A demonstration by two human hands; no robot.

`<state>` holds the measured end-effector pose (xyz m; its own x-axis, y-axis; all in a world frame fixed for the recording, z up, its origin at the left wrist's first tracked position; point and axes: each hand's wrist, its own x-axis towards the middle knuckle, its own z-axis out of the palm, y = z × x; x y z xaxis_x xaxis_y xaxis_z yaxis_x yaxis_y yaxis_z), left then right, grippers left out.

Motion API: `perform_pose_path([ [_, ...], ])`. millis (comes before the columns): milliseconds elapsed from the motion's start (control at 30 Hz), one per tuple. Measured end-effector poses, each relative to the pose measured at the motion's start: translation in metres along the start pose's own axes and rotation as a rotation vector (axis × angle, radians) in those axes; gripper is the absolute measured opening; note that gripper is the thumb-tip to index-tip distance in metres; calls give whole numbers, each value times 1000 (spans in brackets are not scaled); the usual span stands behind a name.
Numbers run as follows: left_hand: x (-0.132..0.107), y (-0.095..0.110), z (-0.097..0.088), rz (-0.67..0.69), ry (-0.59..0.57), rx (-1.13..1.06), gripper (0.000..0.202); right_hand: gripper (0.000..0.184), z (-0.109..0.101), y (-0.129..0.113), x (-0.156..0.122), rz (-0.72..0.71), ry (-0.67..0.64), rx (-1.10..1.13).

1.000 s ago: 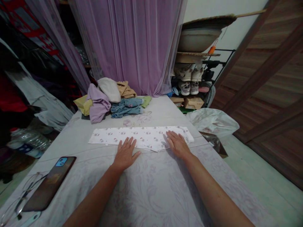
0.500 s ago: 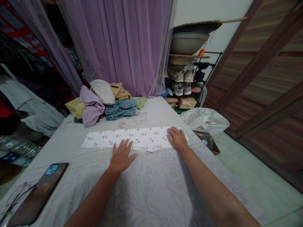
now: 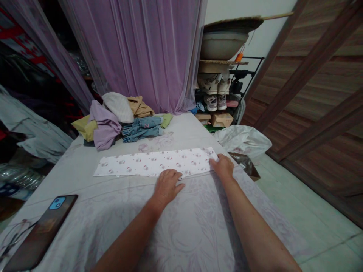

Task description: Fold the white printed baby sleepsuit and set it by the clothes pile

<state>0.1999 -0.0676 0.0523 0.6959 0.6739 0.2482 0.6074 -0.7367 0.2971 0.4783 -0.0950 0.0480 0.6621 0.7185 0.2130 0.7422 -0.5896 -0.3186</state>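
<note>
A pair of white pants (image 3: 153, 161) with small printed figures lies folded lengthwise into a long flat strip across the bed. My right hand (image 3: 224, 166) grips its right end, thumb on top and the fingers curled around the far side. At the near edge, right of the strip's middle, my left hand (image 3: 168, 184) rests palm down on the cloth. Its fingers are slightly bent and the thumb stands apart, with nothing held. Part of the near edge is hidden under the left hand.
Crumpled clothes, including a purple garment (image 3: 105, 128) and blue denim (image 3: 141, 129), are heaped at the back left. A phone (image 3: 42, 230) and a cable lie at the front left. Beyond the right edge are a white plastic bag (image 3: 244, 139) and a shoe rack (image 3: 227, 90).
My left hand has slid right along the near edge. My right hand has gone from lying flat on the pants to gripping their right end, whose corner now shows.
</note>
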Motion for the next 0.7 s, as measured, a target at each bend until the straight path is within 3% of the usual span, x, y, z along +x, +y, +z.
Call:
perform_pose_path([
  [200, 12, 6, 8, -51, -36, 88, 24, 50, -14, -14, 15, 99, -161, 115],
  [267, 12, 2, 11, -45, -4, 63, 27, 51, -15, -14, 21, 97, -132, 152],
  [400, 9, -7, 19, 31, 66, -28, 33, 50, -11, -9, 28, -4, 46, 171],
  [567, 6, -10, 26, 41, -12, 0, 31, 53, -1, -2, 26, -55, -68, 59],
  [700, 7, -6, 21, 22, -2, -78, 30, 56, 0, -5, 21, -83, 31, 50],
])
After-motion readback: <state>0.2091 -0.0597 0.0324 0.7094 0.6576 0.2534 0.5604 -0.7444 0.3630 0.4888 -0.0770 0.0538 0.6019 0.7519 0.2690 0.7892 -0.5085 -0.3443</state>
